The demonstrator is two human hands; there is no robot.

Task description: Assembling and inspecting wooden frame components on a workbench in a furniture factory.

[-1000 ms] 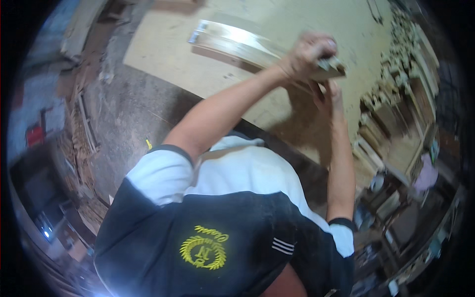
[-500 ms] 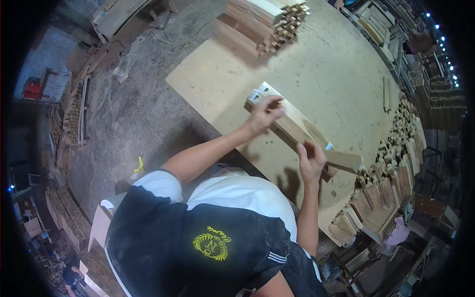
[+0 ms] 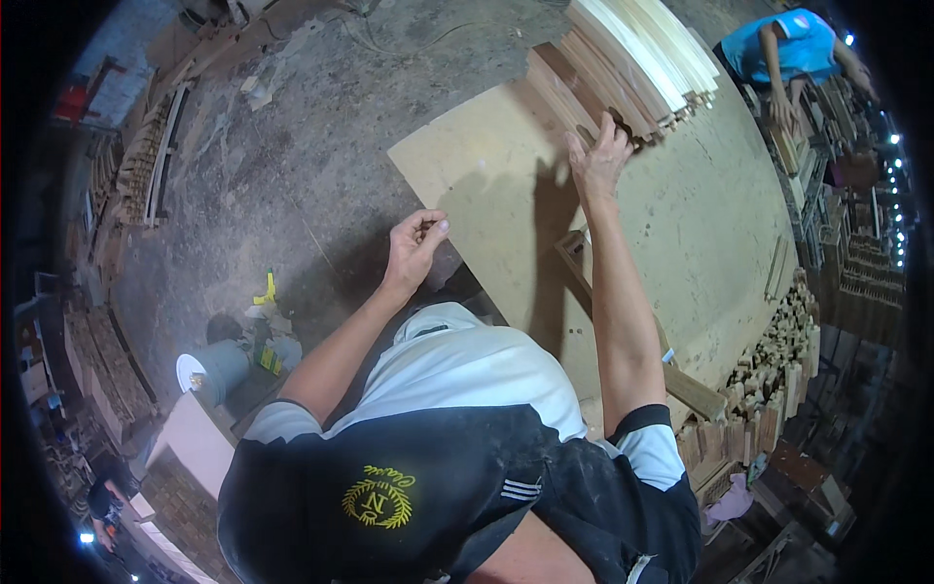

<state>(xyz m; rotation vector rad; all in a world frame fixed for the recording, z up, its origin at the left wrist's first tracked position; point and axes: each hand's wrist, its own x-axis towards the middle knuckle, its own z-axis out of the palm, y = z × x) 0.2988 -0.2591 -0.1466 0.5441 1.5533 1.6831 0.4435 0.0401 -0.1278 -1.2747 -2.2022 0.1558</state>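
My right hand (image 3: 600,165) reaches over the board to the near end of a stack of wooden slats (image 3: 632,73). Its thumb and fingers are apart at the slat ends; I cannot tell whether they touch. My left hand (image 3: 413,258) hovers by the board's left edge, fingers curled against the thumb. Anything inside that pinch is too small or hidden to make out. Beneath my right forearm lie joined wooden pieces (image 3: 696,391), partly covered by the arm; their upper end (image 3: 574,258) shows left of it.
The pale board (image 3: 467,146) forms the work surface. Bundled wood pieces (image 3: 769,360) line its right side. A co-worker in a blue shirt (image 3: 778,49) handles wood at the far right. A grey bucket (image 3: 219,370) and a yellow tool (image 3: 265,288) are at my left.
Both hands have left the joined wooden pieces. The right hand has moved up to the slat stack, the left back toward the board's left edge. The view has shifted, and the co-worker is now visible.
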